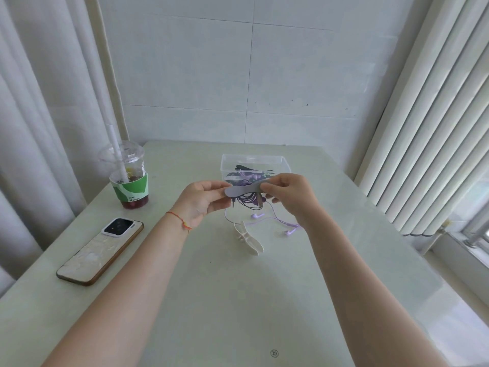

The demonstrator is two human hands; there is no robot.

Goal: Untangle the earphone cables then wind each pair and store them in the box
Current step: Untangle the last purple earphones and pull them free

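Held mid-frame, above the table (211,300), just in front of the box (284,162): a grey winder (242,191), flat and bone-shaped, lying roughly level between the two hands. Left hand (203,200) on its left end, fingers curled, thumb and fingertips pinching the rounded tip. Right hand (289,193) on its right end, thumb and forefinger closed on it, remaining fingers bent below. Both grips tight on the winder, nothing else in either hand that can be made out.

Hanging straight beneath the winder, between the hands: a loose bunch of purple and dark cable (247,202), looped and tangled; whether wrapped round the winder or only draped cannot be told. Trailing from the bunch down onto the table toward lower right: thin lilac cable, ending in two lilac earbuds (291,231) lying near the right wrist, a third bud (256,215) nearer centre.

Just below the bunch, flat on the table: a cream winder (248,238), bare apart from a strand crossing its upper end.

Behind the hands, upper centre: clear box, open, with dark and purple cables and dark winders inside, partly hidden by the fingers.

Left of frame: a phone (99,251) face down, and farther up a plastic cup (129,178) with straw and green sleeve. Red string (180,219) round the left wrist.
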